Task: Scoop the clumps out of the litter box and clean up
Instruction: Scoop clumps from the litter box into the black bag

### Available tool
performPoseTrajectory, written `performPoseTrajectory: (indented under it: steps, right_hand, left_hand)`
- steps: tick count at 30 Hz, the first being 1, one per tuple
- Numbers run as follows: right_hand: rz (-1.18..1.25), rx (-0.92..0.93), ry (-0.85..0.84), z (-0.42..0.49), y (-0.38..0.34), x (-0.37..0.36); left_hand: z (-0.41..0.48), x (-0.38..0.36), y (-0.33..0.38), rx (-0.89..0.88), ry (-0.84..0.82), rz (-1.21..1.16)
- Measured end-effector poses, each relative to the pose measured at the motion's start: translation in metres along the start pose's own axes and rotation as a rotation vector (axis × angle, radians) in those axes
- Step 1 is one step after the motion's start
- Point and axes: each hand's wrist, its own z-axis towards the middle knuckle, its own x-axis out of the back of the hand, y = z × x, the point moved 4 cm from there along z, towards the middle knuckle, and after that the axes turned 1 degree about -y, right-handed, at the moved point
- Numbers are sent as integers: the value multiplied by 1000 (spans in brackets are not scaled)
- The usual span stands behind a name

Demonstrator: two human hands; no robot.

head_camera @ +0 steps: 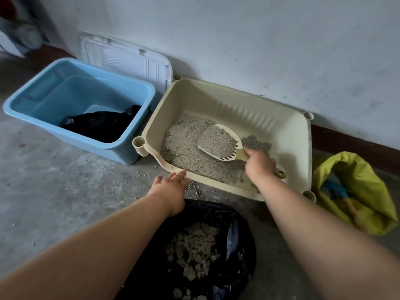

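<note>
My right hand (260,164) is closed around the handle of the slotted beige plastic scoop (219,142), which sits loaded with grey litter inside the cream plastic litter box (287,131). My left hand (171,187) lies open, fingers on the box's near rim, holding nothing. I judge I'm mid-scoop: next I should sift, then carry any clumps to the open black rubbish bag (236,234) below, which already holds clumps.

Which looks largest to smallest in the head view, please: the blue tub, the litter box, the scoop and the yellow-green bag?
1. litter box and blue tub: too alike to rank, and neither shows fully.
2. yellow-green bag, partly cut off at the frame edge.
3. scoop, clearly smallest.
</note>
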Motion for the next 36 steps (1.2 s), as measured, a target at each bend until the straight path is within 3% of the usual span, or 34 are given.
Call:
performPoseTrajectory:
  steps: [7,10,14,18,36]
  right_hand:
    - [-4,45,26,-5,2,4]
    - [-8,26,45,-6,2,10]
    - [-18,30,66,-9,2,16]
    - [-20,52,55,-15,0,17]
    - [30,79,44,-40,7,27]
  left_hand:
    - [-11,11,-2,-4,207,-109]
    - [-16,14,-9,37,176,-207]
    - [-22,19,-19,79,284,-246]
    - [-25,19,-32,138,229,-346]
    - [-56,31,-41,206,454,-506]
